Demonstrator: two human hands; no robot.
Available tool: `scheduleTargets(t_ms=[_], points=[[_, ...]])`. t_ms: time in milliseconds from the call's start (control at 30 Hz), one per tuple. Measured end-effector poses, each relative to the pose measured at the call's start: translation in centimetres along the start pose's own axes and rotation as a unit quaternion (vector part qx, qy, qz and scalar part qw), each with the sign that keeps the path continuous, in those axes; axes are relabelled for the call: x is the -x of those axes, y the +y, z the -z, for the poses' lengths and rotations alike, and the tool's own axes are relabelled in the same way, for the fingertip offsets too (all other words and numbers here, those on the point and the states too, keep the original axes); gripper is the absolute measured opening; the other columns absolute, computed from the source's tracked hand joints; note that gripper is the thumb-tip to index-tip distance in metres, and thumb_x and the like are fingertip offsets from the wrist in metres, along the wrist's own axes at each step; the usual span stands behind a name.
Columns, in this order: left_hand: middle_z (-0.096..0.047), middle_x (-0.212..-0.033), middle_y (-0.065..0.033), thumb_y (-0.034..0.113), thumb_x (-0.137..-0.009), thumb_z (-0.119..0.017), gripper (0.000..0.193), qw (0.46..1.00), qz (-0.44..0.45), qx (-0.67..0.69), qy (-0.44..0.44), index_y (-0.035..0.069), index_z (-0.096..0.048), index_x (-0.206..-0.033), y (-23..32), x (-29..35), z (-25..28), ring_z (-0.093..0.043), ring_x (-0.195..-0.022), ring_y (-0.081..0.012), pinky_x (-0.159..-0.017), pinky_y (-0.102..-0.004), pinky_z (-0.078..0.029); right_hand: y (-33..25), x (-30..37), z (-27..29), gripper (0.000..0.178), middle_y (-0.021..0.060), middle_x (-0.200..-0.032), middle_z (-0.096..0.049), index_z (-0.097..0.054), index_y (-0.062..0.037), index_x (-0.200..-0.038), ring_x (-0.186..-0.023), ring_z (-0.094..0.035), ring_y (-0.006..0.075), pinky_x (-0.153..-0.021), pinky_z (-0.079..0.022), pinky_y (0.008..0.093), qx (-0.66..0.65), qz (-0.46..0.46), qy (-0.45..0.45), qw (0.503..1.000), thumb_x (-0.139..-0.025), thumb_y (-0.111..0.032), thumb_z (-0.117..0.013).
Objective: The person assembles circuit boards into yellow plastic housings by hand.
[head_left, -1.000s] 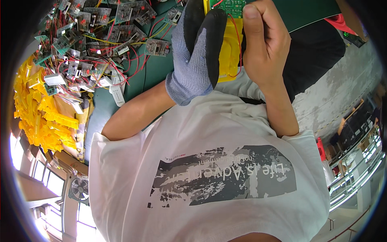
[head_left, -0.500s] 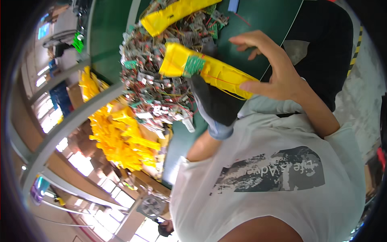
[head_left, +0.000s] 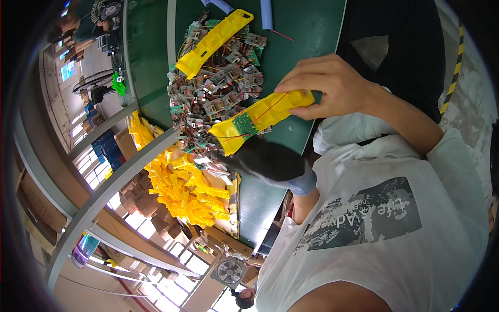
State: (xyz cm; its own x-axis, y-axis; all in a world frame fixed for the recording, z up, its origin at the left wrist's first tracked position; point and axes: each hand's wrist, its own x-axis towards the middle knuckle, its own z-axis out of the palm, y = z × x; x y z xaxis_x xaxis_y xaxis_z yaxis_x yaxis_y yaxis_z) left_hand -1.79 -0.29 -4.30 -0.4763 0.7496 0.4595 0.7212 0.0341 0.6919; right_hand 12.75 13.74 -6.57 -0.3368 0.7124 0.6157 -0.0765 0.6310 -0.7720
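My bare right hand (head_left: 332, 86) pinches one end of a yellow plastic housing (head_left: 270, 112) between thumb and fingers. The housing is held tilted above the green table (head_left: 306, 47). Inside its other end sits a small green circuit board (head_left: 244, 125), with thin red wires running along the housing. My left hand (head_left: 275, 161), in a dark grey glove, is right beside the board end; its fingertips are blurred and partly behind the housing, so its grip is unclear. Another yellow housing (head_left: 213, 44) lies across a heap of small circuit boards with red wires (head_left: 223, 93).
Blue cylinders (head_left: 266, 14) lie at the table's far side, one with a red wire. Beyond a grey metal rail (head_left: 109, 190) is a large pile of yellow plastic parts (head_left: 187, 192). A fan (head_left: 229, 270) and another person (head_left: 244, 297) appear at the bottom.
My right hand has gone from spread fingers beside the housing to a pinch on its end. The housing has turned, its board end now lower. The gloved left hand has shifted below it.
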Motion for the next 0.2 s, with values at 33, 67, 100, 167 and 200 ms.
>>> scheduleTargets(t_ms=[33, 67, 100, 167, 200], points=[[-0.02, -0.149, -0.0212, 0.031, -0.101, -0.03, 0.052, 0.986, -0.11, 0.093, 0.085, 0.0, -0.026, -0.142, -1.3, -1.2, 0.6, -0.029, -0.134, -0.0339, -0.112, -0.0478, -0.024, 0.3, -0.1, 0.2, 0.027, 0.0038, -0.082, -0.065, -0.067, -0.006, -0.089, -0.072, -0.064, 0.019, -0.061, -0.052, 0.0288, -0.002, 0.003, 0.002, 1.0, -0.067, -0.019, -0.077], [-0.02, -0.149, -0.0212, 0.031, -0.101, -0.03, 0.052, 0.986, -0.111, 0.092, 0.085, 0.0, -0.026, -0.142, -1.4, -2.1, 1.2, -0.029, -0.134, -0.0339, -0.112, -0.0478, -0.024, 0.5, 0.0, 0.4, 0.026, 0.0035, -0.08, -0.065, -0.067, -0.0064, -0.089, -0.072, -0.064, 0.0188, -0.061, -0.052, 0.0288, 0.008, -0.008, -0.012, 1.0, -0.068, -0.02, -0.076], [-0.014, -0.15, -0.0205, 0.04, -0.096, -0.037, 0.06, 0.995, -0.08, 0.038, 0.043, 0.008, -0.02, -0.144, -1.1, -2.8, 2.1, -0.027, -0.136, -0.0347, -0.112, -0.0494, -0.024, 0.7, 0.0, 0.7, 0.026, 0.0032, -0.078, -0.065, -0.067, -0.0067, -0.089, -0.072, -0.064, 0.0186, -0.061, -0.052, 0.0287, 0.017, -0.02, -0.027, 0.999, -0.068, -0.02, -0.076], [-0.001, -0.154, -0.0192, 0.057, -0.087, -0.05, 0.082, 0.996, -0.013, -0.07, -0.045, 0.025, -0.008, -0.149, 2.2, -3.5, 4.2, -0.022, -0.139, -0.0361, -0.111, -0.0525, -0.023, 1.5, 0.2, 1.5, 0.025, 0.0033, -0.078, -0.065, -0.067, -0.0072, -0.089, -0.072, -0.064, 0.0187, -0.061, -0.052, 0.0288, 0.027, -0.017, -0.059, 0.998, -0.07, -0.021, -0.075], [-0.001, -0.154, -0.0192, 0.057, -0.087, -0.05, 0.082, 0.996, -0.012, -0.07, -0.049, 0.025, -0.008, -0.149, 2.2, -3.4, 4.0, -0.022, -0.139, -0.0361, -0.111, -0.0525, -0.023, 1.9, 0.3, 2.1, 0.024, 0.0035, -0.078, -0.066, -0.068, -0.0076, -0.089, -0.072, -0.064, 0.0187, -0.061, -0.052, 0.0289, 0.036, -0.012, -0.091, 0.995, -0.071, -0.022, -0.075]])
